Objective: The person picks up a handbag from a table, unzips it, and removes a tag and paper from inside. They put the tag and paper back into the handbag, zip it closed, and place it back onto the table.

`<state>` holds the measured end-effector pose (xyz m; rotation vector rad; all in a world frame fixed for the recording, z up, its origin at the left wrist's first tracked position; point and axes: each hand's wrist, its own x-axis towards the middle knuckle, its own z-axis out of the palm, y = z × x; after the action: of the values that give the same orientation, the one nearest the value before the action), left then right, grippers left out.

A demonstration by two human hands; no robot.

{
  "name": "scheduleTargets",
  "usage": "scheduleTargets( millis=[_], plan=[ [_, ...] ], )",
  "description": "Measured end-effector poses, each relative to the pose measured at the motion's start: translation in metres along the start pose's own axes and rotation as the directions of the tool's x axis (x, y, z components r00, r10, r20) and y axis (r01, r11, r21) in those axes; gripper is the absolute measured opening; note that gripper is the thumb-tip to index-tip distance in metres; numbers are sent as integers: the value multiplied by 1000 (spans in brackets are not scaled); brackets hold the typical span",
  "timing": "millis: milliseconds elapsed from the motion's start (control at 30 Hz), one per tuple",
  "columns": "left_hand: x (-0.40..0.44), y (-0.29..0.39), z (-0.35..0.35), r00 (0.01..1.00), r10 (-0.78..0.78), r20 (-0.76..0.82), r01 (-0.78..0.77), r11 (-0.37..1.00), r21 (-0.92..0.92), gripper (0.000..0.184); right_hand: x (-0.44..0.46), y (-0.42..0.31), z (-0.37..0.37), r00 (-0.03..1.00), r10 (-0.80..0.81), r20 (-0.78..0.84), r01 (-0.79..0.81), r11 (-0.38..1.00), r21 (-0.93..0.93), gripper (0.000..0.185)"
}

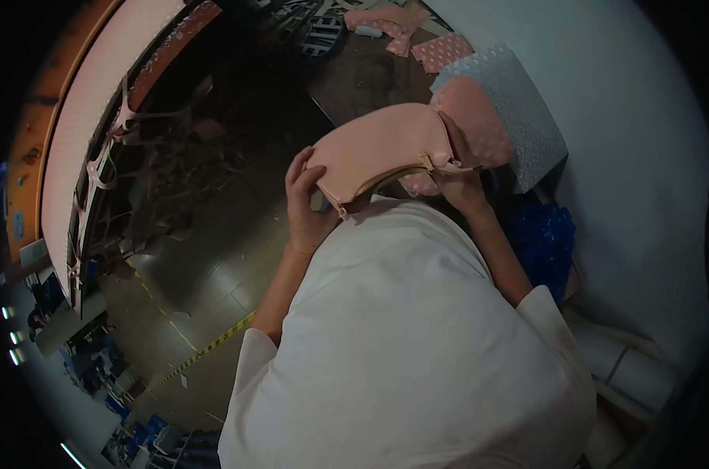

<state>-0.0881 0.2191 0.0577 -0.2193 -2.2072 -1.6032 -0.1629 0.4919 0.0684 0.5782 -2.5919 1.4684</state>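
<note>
A pink handbag (382,144) with a curved shape is held up in front of my body, its zipped opening edge turned toward me. My left hand (307,199) grips its left end, fingers over the outer face, beside a small metal fitting. At the other end my right hand (460,176) closes around the bag's corner near a gold-coloured zipper pull (426,162). Part of the right fingers is hidden behind the bag. Past that hand lies a pink dotted piece (479,121) that looks like sheet material.
White patterned sheeting (518,109) leans by the wall at right, with blue plastic (546,242) below it. More pink dotted pieces (444,53) lie on the dark table at the back. To the left stands a long pink-covered surface (81,117) with straps hanging. Yellow-black tape (206,350) marks the floor.
</note>
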Motion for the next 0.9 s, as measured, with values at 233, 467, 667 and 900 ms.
scheduleTargets(
  millis=[233, 467, 667, 900],
  plan=[
    [3, -6, -4, 997, -35, 64, 33, 999, 36, 67, 0, -7, -1, 998, 63, 21, -63, 998, 1, 80],
    [4, -6, -4, 992, -77, 101, 73, 996, 50, 69, -5, -3, -4, 993, 92, 74, -91, 996, -10, 80],
    [4, -7, -7, 990, -53, 130, 36, 991, 132, 66, -13, 14, 0, 985, 146, 95, -146, 989, -4, 78],
    [-2, -9, -8, 983, -150, 107, 146, 988, 46, 69, -8, 8, -3, 970, 189, 156, -192, 981, 3, 77]
  ],
)
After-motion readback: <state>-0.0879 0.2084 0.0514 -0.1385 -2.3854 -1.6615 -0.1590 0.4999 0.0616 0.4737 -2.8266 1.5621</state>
